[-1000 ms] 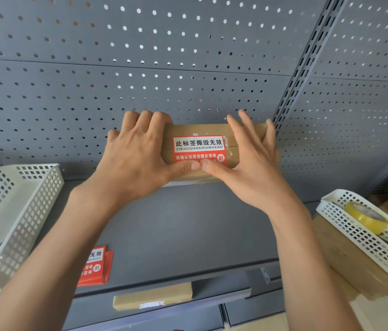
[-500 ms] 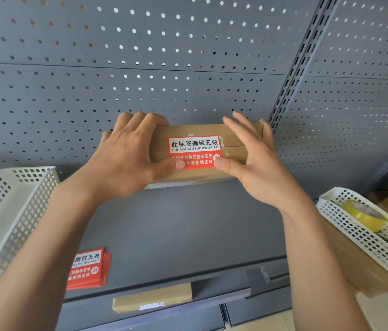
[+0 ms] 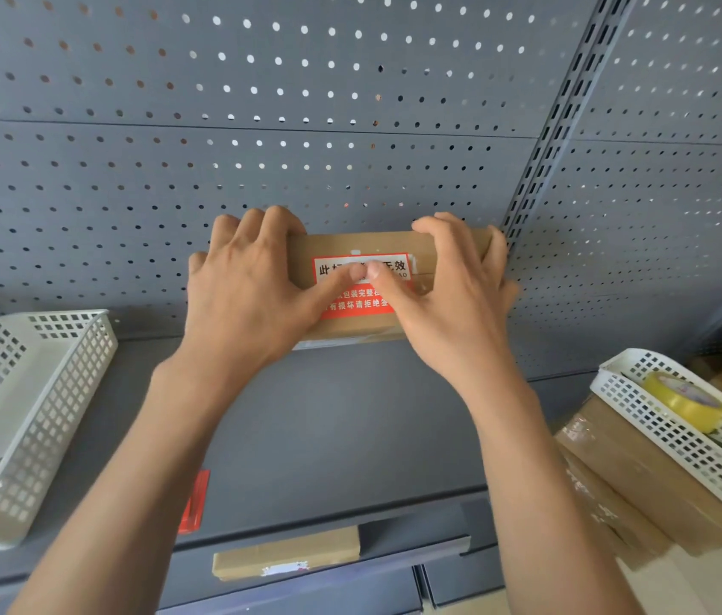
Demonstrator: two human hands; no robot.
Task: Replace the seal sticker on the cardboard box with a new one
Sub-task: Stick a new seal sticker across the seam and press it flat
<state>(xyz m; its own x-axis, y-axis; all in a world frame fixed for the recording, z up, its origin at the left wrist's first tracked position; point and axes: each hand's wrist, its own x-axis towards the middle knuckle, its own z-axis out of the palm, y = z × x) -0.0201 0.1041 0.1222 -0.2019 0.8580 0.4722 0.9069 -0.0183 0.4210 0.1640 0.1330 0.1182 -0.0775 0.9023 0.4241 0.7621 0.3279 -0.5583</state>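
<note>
A flat brown cardboard box (image 3: pixel 350 244) stands on its edge at the back of the grey shelf, against the pegboard. A red and white seal sticker (image 3: pixel 361 304) with Chinese text lies across the seam on its front face. My left hand (image 3: pixel 248 286) grips the box's left end, fingers over its top. My right hand (image 3: pixel 448 295) grips the right end the same way. Both thumbs press side by side on the sticker's white upper band and hide part of the text.
A white mesh basket (image 3: pixel 35 392) sits at the left of the grey shelf (image 3: pixel 341 428). A stack of red stickers (image 3: pixel 195 499) peeks out beside my left forearm. At right, another white basket (image 3: pixel 679 441) holds a yellow tape roll (image 3: pixel 683 397) on stacked brown boxes (image 3: pixel 625 477). A flat box (image 3: pixel 288 552) lies on a lower ledge.
My thumbs slid up from the sticker's lower edge to its upper white band and came together. My fingers curled over the box's top.
</note>
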